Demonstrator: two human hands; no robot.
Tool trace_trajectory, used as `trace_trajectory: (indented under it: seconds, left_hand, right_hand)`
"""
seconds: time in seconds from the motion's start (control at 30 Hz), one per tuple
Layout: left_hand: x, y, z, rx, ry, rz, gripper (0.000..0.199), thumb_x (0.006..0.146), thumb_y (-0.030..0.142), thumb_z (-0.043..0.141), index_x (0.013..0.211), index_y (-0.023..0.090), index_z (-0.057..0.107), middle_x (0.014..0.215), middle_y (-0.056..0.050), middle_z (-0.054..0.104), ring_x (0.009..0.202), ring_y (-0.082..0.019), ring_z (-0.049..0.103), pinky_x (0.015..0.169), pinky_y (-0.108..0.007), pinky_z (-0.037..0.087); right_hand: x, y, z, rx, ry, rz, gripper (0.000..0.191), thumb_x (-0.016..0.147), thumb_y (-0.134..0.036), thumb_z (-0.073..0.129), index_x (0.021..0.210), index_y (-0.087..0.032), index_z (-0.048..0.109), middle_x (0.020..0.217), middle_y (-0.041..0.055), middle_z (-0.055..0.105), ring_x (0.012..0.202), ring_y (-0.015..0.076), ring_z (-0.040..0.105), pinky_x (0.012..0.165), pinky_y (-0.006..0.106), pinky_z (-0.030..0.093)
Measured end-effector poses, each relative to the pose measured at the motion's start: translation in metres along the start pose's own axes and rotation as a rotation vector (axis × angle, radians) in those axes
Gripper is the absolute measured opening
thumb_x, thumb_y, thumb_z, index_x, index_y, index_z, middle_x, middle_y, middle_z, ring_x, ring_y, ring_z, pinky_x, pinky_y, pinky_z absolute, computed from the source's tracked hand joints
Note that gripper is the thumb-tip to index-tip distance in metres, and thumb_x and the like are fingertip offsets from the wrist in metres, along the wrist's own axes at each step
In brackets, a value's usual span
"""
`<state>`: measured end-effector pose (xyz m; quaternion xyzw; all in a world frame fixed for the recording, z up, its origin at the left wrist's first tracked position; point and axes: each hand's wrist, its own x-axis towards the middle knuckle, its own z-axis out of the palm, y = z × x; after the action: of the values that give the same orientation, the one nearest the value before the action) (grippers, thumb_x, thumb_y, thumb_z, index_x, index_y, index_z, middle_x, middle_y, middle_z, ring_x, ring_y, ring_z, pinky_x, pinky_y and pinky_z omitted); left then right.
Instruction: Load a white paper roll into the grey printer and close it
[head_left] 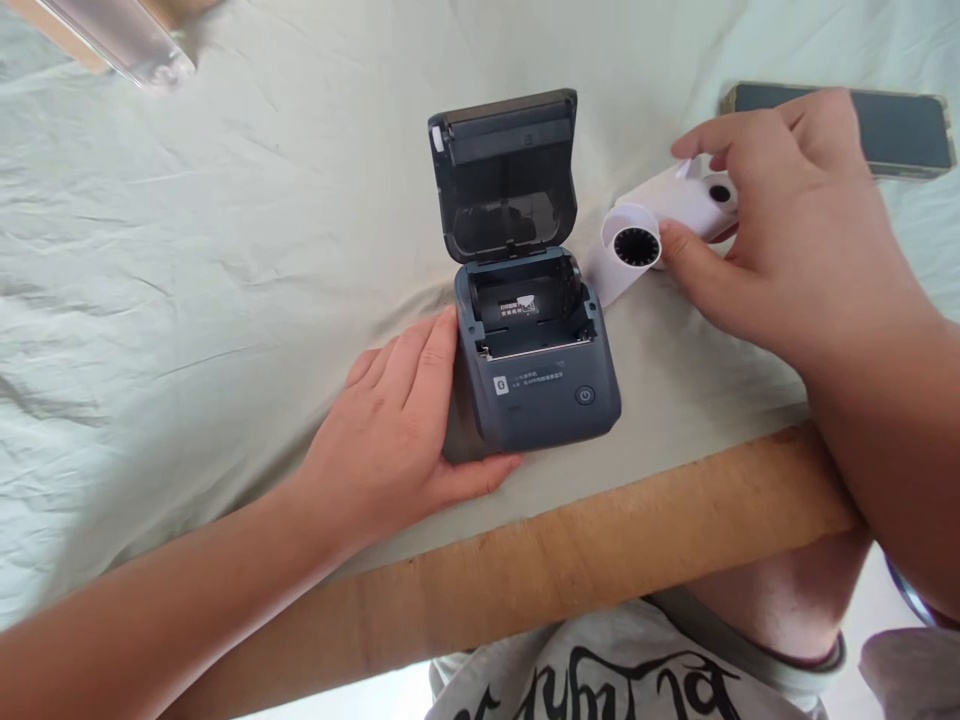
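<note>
A dark blue-grey portable label printer (546,400) sits on the cloth with its black lid (510,190) swung up. Its roll bay shows a small printed sticker inside and no roll. My left hand (390,420) steadies the printer, fingers along its left side and thumb at the front corner. To the right of the printer, my right hand (780,210) has thumb and fingers closed around a white label roll (671,195) with a dark core. Another white roll (619,265) with a black core end lies against it, close to the printer's right side.
A phone (904,130) lies behind my right hand. At the upper left stands a clear plastic item (142,45) beside a brown object. Pale wrinkled cloth (300,200) covers the table, and a wooden edge (525,590) runs along the front.
</note>
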<state>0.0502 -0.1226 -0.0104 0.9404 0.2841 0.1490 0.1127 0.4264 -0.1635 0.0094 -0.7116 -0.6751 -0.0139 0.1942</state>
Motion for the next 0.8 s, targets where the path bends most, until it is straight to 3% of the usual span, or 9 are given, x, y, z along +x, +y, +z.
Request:
trace_trajectory:
  seconds: [0.13, 0.33, 0.4, 0.57, 0.63, 0.8]
  left_hand:
    - [0.001, 0.002, -0.003, 0.028, -0.016, 0.01, 0.111, 0.107, 0.073, 0.081, 0.189, 0.019, 0.03, 0.173, -0.028, 0.073, 0.154, -0.053, 0.079, 0.119, -0.064, 0.071]
    - [0.0, 0.004, -0.002, -0.018, -0.04, -0.061, 0.1, 0.112, 0.076, 0.068, 0.187, 0.019, 0.037, 0.176, -0.024, 0.072, 0.158, -0.053, 0.076, 0.124, -0.068, 0.069]
    - [-0.001, 0.002, 0.0, -0.029, -0.005, -0.057, 0.103, 0.109, 0.08, 0.071, 0.188, 0.023, 0.037, 0.176, -0.023, 0.072, 0.157, -0.052, 0.076, 0.124, -0.067, 0.07]
    - [-0.002, 0.0, 0.005, -0.041, 0.021, -0.034, 0.11, 0.105, 0.073, 0.083, 0.191, 0.024, 0.034, 0.175, -0.025, 0.071, 0.156, -0.054, 0.076, 0.124, -0.071, 0.07]
    - [-0.002, 0.0, 0.005, -0.038, 0.027, -0.019, 0.112, 0.106, 0.074, 0.082, 0.192, 0.024, 0.032, 0.174, -0.026, 0.072, 0.154, -0.055, 0.078, 0.12, -0.071, 0.071]
    - [0.0, 0.002, 0.001, -0.016, 0.01, -0.006, 0.112, 0.106, 0.071, 0.083, 0.192, 0.021, 0.03, 0.174, -0.028, 0.072, 0.153, -0.055, 0.078, 0.118, -0.069, 0.071]
  right_hand:
    - [0.004, -0.009, -0.004, -0.016, 0.011, 0.047, 0.065, 0.105, -0.051, 0.084, 0.163, -0.03, 0.065, 0.134, 0.0141, 0.077, 0.137, 0.0376, 0.077, 0.116, 0.062, 0.068]
    - [0.001, -0.02, -0.006, 0.0, 0.047, 0.066, 0.076, 0.095, -0.031, 0.079, 0.167, -0.033, 0.056, 0.143, 0.0111, 0.083, 0.114, 0.0323, 0.083, 0.105, 0.06, 0.071]
    - [0.001, -0.016, -0.003, 0.008, -0.01, 0.073, 0.073, 0.096, -0.032, 0.077, 0.167, -0.032, 0.057, 0.146, 0.0138, 0.082, 0.119, 0.0338, 0.083, 0.112, 0.064, 0.07]
    - [0.004, -0.004, 0.002, -0.058, -0.047, 0.154, 0.076, 0.098, -0.05, 0.086, 0.168, -0.03, 0.063, 0.156, 0.0226, 0.074, 0.156, 0.0464, 0.067, 0.124, 0.074, 0.064]
    - [0.005, -0.003, 0.002, -0.065, -0.035, 0.156, 0.075, 0.098, -0.049, 0.085, 0.167, -0.029, 0.063, 0.151, 0.0208, 0.076, 0.154, 0.0456, 0.07, 0.126, 0.075, 0.061]
    - [0.003, -0.008, 0.0, 0.072, -0.048, 0.021, 0.072, 0.1, -0.034, 0.077, 0.169, -0.033, 0.055, 0.151, 0.0146, 0.079, 0.144, 0.0374, 0.079, 0.114, 0.061, 0.068]
